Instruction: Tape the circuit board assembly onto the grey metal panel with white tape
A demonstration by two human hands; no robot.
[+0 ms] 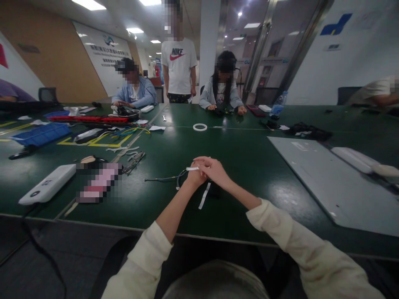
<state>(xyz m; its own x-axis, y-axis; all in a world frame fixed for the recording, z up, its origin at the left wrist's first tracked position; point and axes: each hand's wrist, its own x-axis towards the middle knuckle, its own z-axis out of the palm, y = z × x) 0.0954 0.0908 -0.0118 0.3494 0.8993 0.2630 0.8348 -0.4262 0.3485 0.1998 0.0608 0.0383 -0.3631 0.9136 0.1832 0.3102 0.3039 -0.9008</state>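
Above the green table, my two hands are brought together. My left hand (196, 177) is closed round a thin dark cable (181, 176), whose tail lies out to the left on the tabletop; the gripped part is hidden. Over it comes my right hand (215, 169), fingers bent and pinching near a short white tape strip (192, 168) that lies across the left hand. Another white tape strip (205, 196) rests on the table just below my hands, beside a small dark thing I cannot make out.
A white tape roll (200, 127) and a small wrench (164, 118) lie farther back. Pliers (134, 162), a white power bank (48, 185) and a blue tray (42, 133) are leftward. A grey board (336, 182) takes up the right. Two people sit opposite, one stands.
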